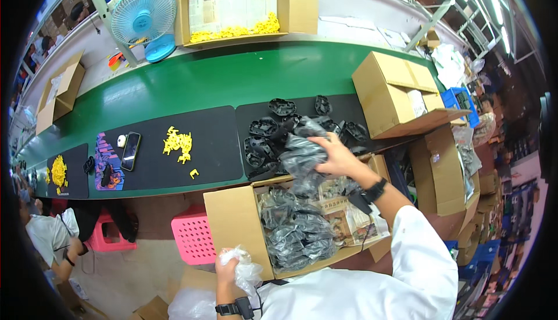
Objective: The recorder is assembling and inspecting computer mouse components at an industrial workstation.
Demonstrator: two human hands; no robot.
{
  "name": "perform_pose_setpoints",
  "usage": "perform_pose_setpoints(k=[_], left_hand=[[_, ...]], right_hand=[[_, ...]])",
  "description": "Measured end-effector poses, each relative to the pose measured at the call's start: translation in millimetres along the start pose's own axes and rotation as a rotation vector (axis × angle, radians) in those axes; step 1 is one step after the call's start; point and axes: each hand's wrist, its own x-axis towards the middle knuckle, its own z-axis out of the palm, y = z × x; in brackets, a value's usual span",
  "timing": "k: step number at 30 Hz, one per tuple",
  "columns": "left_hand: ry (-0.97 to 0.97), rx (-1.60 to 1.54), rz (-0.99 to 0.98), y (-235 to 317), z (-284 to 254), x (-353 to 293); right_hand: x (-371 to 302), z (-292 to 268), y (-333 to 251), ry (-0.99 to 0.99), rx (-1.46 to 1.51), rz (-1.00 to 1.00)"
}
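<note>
My right hand (340,156) grips a plastic bag (303,156) with dark contents, over the near edge of the bench. Just beyond it, several black molded plastic parts (261,146) lie on a black mat. Below the bag stands an open cardboard box (232,207), partly filled with bagged dark parts (296,230) beside printed newspaper (349,215). Low at the box's left side, my left hand (225,269) is closed around crumpled clear plastic bags (247,270). What exactly the bag in my right hand contains is blurred by the film.
Yellow plastic pieces (178,143) and a phone (131,150) lie on mats to the left. A cardboard box (401,96) stands at the bench's right, another with yellow pieces (232,31) at the back. A blue fan (143,21) and pink stool (192,236) are nearby; a person (55,236) sits far left.
</note>
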Motion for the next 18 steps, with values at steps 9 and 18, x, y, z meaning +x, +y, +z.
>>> perform_pose_setpoints(k=[9,18], left_hand=[[0.14,-0.241,0.021,2,-65,12],[0.043,-0.312,-0.013,15,-67,30]], right_hand=[[77,56,-28,-0.109,-0.276,0.134],[75,57,-8,-0.033,-0.146,0.065]])
